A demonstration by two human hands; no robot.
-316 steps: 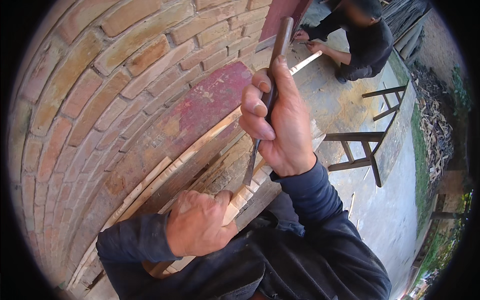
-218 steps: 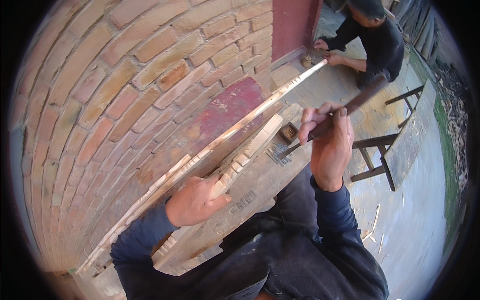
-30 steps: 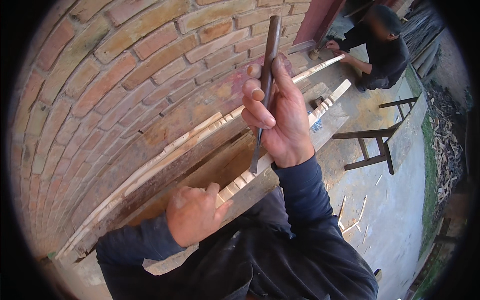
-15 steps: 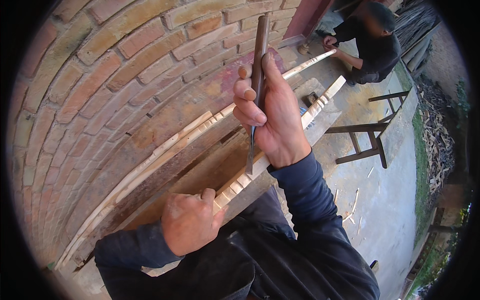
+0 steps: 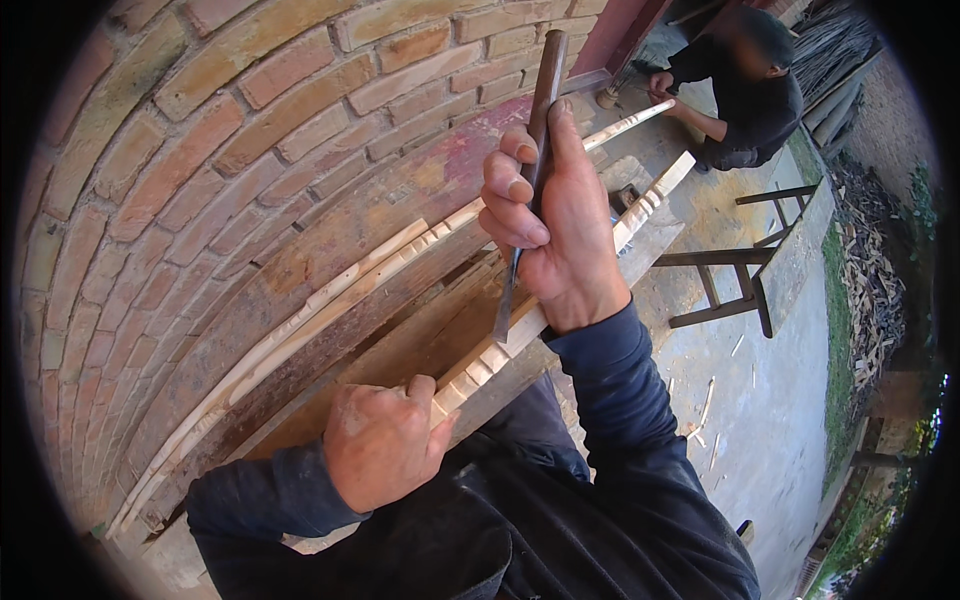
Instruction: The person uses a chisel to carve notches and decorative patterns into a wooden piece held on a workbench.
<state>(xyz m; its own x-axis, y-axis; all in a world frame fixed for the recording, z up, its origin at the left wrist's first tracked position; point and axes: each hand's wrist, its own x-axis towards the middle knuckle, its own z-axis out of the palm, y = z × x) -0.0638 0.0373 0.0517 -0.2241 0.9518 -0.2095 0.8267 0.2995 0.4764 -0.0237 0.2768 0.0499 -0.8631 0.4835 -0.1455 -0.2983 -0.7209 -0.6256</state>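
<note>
Brick wall (image 5: 290,130), dark-legged bench (image 5: 798,258), scrap-wood heap (image 5: 874,290)

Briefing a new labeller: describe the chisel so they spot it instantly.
Brick wall fills the upper left; go right from it to the right hand. The chisel is in that hand, handle up, blade down at a notched pale stick. Dark and slender, it stands out from the pale wooden strips nearby.

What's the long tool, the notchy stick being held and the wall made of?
Tool handle: wood or metal, unclear; smooth, dark brown, faintly shiny.
Tool blade: likely metal, grey and thin.
Notched stick: bare wood, pale and unpainted where cut.
Wall: apparently rough bricks, with mortar lines between.
</note>
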